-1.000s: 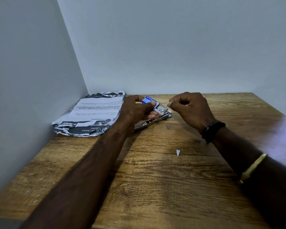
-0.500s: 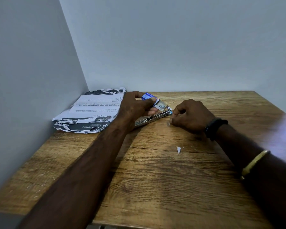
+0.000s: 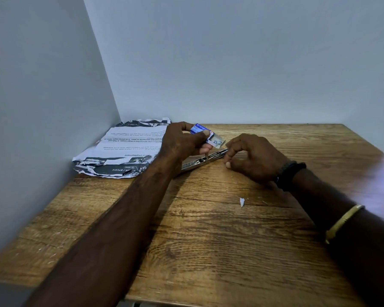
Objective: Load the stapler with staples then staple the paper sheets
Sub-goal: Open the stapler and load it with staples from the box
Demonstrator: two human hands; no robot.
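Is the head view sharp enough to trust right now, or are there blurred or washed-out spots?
Head view: centre is sharp, with the left hand on the staple box and the right hand by the open stapler clearly outlined; a pale purplish smear blurs the right edge over the right forearm; wide-angle bending tilts the walls; lighting is soft, with faint arm shadows on the table and no glare.

Dim, even light; soft shadows under forearms; wide-angle bending at edges (right edge smeared, pale glare).
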